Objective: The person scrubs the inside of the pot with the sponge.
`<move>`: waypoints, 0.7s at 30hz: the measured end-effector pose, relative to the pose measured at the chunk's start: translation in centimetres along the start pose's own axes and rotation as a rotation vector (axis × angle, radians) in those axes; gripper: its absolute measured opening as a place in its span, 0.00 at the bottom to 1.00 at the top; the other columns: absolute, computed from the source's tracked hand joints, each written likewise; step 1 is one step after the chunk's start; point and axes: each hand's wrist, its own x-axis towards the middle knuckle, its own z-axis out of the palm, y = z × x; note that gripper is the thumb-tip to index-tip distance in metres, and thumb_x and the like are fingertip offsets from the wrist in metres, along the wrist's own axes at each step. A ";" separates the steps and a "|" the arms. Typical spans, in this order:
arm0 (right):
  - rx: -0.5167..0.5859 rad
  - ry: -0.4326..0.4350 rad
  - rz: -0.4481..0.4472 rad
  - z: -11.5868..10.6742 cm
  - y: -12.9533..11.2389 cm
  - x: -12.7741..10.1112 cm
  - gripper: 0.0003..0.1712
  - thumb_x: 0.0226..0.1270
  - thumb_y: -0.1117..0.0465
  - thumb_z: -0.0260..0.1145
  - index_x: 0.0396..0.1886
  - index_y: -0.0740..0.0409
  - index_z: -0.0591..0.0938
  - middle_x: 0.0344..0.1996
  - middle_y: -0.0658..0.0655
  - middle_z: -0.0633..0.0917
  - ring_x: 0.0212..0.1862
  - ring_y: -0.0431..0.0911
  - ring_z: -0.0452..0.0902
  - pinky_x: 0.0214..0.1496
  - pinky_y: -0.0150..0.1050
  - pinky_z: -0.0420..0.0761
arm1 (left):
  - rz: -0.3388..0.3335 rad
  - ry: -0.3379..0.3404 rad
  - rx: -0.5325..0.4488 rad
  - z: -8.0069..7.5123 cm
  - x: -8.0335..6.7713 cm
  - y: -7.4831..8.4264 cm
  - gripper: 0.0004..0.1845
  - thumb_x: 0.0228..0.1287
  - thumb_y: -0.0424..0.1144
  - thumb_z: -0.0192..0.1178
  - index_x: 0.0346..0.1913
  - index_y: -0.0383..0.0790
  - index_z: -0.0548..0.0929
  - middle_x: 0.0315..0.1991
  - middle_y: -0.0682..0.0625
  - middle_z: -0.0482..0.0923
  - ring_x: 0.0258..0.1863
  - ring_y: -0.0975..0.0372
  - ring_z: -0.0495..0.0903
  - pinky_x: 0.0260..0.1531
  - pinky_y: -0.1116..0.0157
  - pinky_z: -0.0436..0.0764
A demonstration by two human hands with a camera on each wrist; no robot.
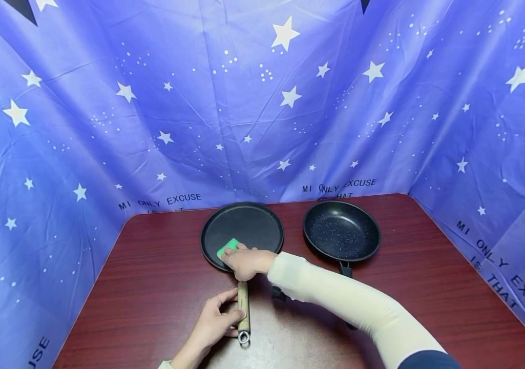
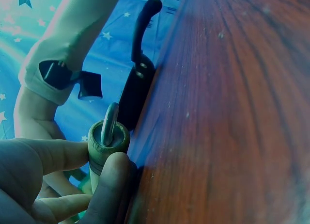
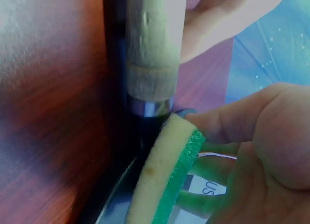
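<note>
Blue star-print cloth (image 1: 262, 102) walls in the table (image 1: 151, 287) on three sides, with printed text along its lower edge.

Table is dark red wood grain. It carries two pans side by side at the far end.

Flat pan (image 1: 248, 228), on the left: black, round, low rim. Its wooden handle (image 1: 243, 306) points toward the person and ends in a metal ring (image 1: 244, 337).

Deep pan (image 1: 341, 230), on the right: black with a speckled inside, just beside the flat pan and not touching it. Its black handle (image 1: 345, 268) runs under the right forearm. Left wrist view shows that handle (image 2: 140, 35) from its end.

Right arm is in a cream sleeve (image 1: 350, 302), reaching across to the flat pan.

Right hand (image 1: 246, 262): fingers curled around a sponge (image 1: 228, 247), green side and yellow side, at the near edge of the flat pan. Right wrist view shows the sponge (image 3: 167, 170) on edge against the pan rim, right where the handle (image 3: 152, 44) joins. Thumb on one face, fingers on the other.

Left hand (image 1: 213, 320): fingers grasp the wooden handle near the ring end, thumb and forefinger (image 2: 53, 156) either side of it. Handle sits low over the table.
</note>
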 end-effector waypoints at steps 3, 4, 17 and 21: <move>0.020 0.000 0.002 -0.1 0.2 0.5 0.39 0.78 0.67 0.59 0.85 0.48 0.62 0.84 0.50 0.57 0.84 0.57 0.46 0.81 0.65 0.60 | -0.003 -0.006 0.001 0.0 0.0 0.1 0.37 0.62 0.25 0.66 0.73 0.18 0.67 0.56 0.36 0.79 0.28 0.57 0.86 0.23 0.58 0.91; 0.025 0.000 0.002 -0.1 0.3 0.7 0.39 0.78 0.68 0.58 0.85 0.48 0.61 0.84 0.50 0.57 0.84 0.57 0.46 0.82 0.65 0.59 | -0.004 -0.009 0.000 0.0 0.1 0.1 0.37 0.62 0.25 0.66 0.73 0.18 0.67 0.56 0.36 0.79 0.28 0.58 0.86 0.23 0.59 0.91; 0.071 0.019 -0.043 -0.8 2.2 3.5 0.40 0.79 0.65 0.60 0.86 0.46 0.60 0.85 0.50 0.54 0.85 0.56 0.40 0.83 0.64 0.55 | -0.007 0.004 -0.005 0.1 0.0 0.1 0.37 0.60 0.25 0.67 0.73 0.20 0.68 0.55 0.37 0.80 0.28 0.58 0.85 0.23 0.60 0.91; 0.098 0.037 -0.061 -0.9 2.7 3.9 0.45 0.74 0.62 0.70 0.85 0.47 0.61 0.85 0.50 0.53 0.85 0.56 0.40 0.83 0.65 0.57 | -0.012 0.003 -0.010 0.1 0.1 0.0 0.37 0.61 0.24 0.66 0.73 0.20 0.68 0.56 0.36 0.80 0.28 0.57 0.85 0.23 0.59 0.91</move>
